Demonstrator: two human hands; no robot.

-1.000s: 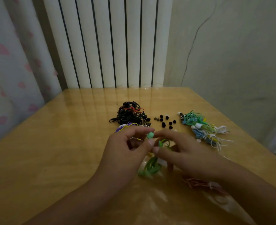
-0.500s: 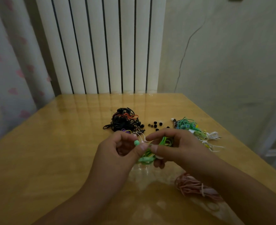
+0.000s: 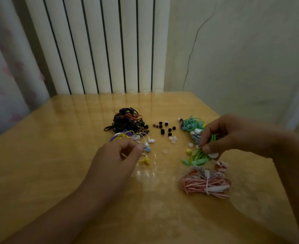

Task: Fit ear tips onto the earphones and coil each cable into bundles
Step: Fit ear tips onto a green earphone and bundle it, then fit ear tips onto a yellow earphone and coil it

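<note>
My right hand (image 3: 221, 136) grips a coiled green earphone cable (image 3: 197, 158), whose loops hang down to the table below the fingers. My left hand (image 3: 118, 157) pinches a thin yellow earphone cable (image 3: 122, 135) at the edge of a yellow, purple and white tangle; a yellow earbud (image 3: 146, 161) lies just right of that hand. Black ear tips (image 3: 164, 128) and white ear tips (image 3: 173, 139) are scattered on the table between the two hands.
A black cable tangle (image 3: 127, 121) lies behind the left hand. A green and blue heap of earphones (image 3: 192, 125) sits behind the right hand. A tied pink bundle (image 3: 205, 184) lies at the near right. Radiator and wall close off the wooden table (image 3: 57, 155) at the back.
The hands were together at the centre working on a green earbud. They have parted: the right carried the green cable to the right, the left moved to the yellow cable.
</note>
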